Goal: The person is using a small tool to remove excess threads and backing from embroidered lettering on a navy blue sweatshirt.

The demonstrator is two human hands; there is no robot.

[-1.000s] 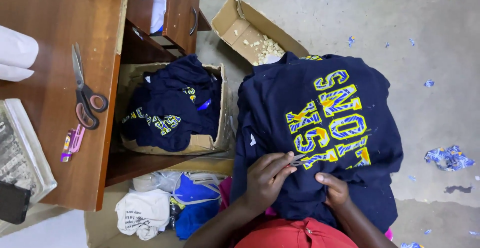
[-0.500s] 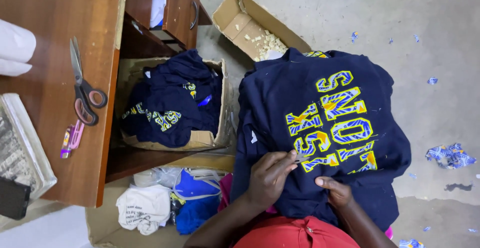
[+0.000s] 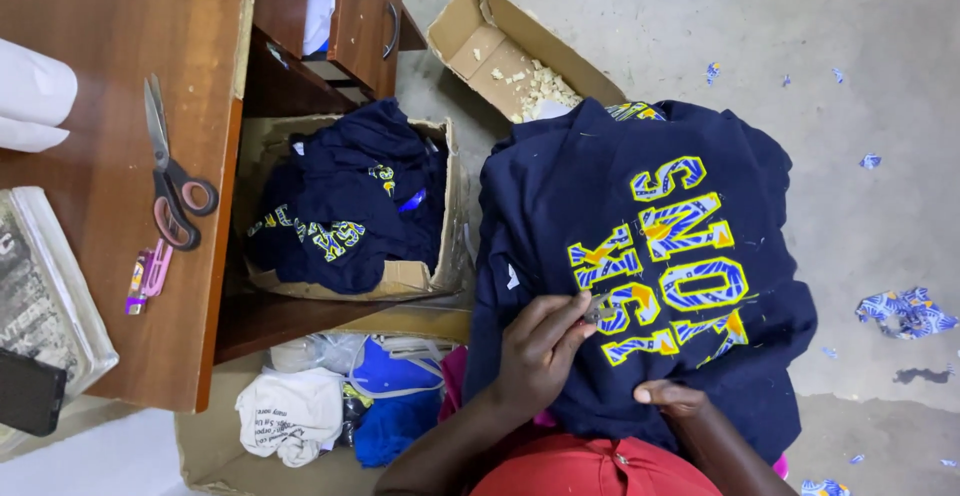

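A navy blue shirt [image 3: 640, 256] with yellow and blue patterned letters lies spread over my lap. My left hand [image 3: 540, 351] pinches a small metal snipping tool [image 3: 600, 308] against the lower letters of the print. My right hand [image 3: 672, 398] rests flat on the shirt's near edge, just below the letters, pressing the cloth down. Both forearms come up from the bottom of the view over a red garment [image 3: 580, 466].
A cardboard box [image 3: 400, 278] of similar navy shirts sits left of my lap, under a wooden desk [image 3: 110, 106]. Scissors [image 3: 170, 181] and a pink lighter [image 3: 148, 276] lie on the desk. Another box [image 3: 480, 46] holds scraps. A box of mixed clothes [image 3: 330, 406] lies near left. Fabric scraps [image 3: 905, 311] dot the floor.
The shirt and my hands have stayed nearly in place; my left hand works the small tool slightly along the letters. The view has shifted a little.
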